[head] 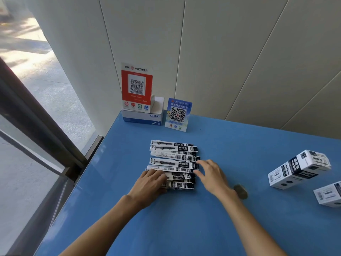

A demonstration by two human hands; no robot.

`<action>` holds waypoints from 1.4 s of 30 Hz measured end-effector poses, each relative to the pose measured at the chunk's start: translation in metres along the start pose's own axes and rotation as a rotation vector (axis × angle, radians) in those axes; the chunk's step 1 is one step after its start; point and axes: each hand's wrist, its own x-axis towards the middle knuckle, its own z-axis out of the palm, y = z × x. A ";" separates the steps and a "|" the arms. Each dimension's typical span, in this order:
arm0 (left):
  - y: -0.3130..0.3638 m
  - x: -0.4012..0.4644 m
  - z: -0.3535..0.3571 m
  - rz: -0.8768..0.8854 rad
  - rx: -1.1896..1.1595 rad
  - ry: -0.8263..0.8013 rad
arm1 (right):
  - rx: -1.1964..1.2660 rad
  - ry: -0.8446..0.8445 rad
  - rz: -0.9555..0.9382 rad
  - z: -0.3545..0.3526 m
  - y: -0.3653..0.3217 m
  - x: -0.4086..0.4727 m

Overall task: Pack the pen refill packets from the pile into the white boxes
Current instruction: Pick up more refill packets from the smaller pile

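A pile of several flat pen refill packets [173, 156], white with black printed ends, lies spread on the blue table [184, 228]. My left hand [150, 183] rests on the pile's near left end, fingers laid over the packets. My right hand [212, 174] is at the pile's right end, fingers spread and touching the packet ends. Two white boxes with black print lie on the table at the right: one [299, 169] on its side, another [329, 194] cut off by the frame edge.
A red QR payment sign [137, 85] stands on a white CHNT box [142, 117] at the table's back edge, with a blue QR sign [178, 114] beside it. A small dark round object [240, 191] lies by my right wrist. A window frame runs along the left.
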 end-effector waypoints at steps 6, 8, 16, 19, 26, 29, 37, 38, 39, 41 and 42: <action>-0.003 -0.011 -0.002 -0.030 -0.032 -0.084 | -0.087 -0.038 -0.054 0.008 -0.009 0.007; -0.005 -0.014 -0.004 -0.016 0.007 -0.081 | -0.102 -0.045 -0.054 0.009 -0.010 0.008; -0.007 -0.023 -0.010 0.005 -0.073 -0.108 | -0.020 -0.033 -0.026 0.012 -0.011 0.007; -0.008 -0.024 -0.013 0.000 -0.074 -0.157 | 0.134 0.006 0.021 0.013 -0.016 0.006; -0.009 -0.026 -0.020 -0.003 -0.095 -0.205 | 0.215 -0.050 0.129 0.018 -0.022 0.009; -0.007 -0.023 -0.025 -0.042 -0.123 -0.271 | 0.147 -0.074 0.182 0.018 -0.019 0.008; -0.004 -0.018 -0.030 -0.120 0.013 -0.488 | 0.122 -0.036 0.213 0.021 -0.019 0.003; -0.003 -0.019 -0.031 -0.121 0.020 -0.489 | 0.136 -0.020 0.204 0.020 -0.020 0.003; -0.002 -0.020 -0.032 -0.125 0.024 -0.489 | 0.155 0.007 0.184 0.018 -0.022 0.003; 0.000 -0.023 -0.034 -0.126 0.034 -0.486 | 0.182 0.047 0.118 0.014 -0.026 0.003; 0.000 -0.024 -0.035 -0.125 0.038 -0.483 | 0.187 0.037 0.086 0.012 -0.029 0.003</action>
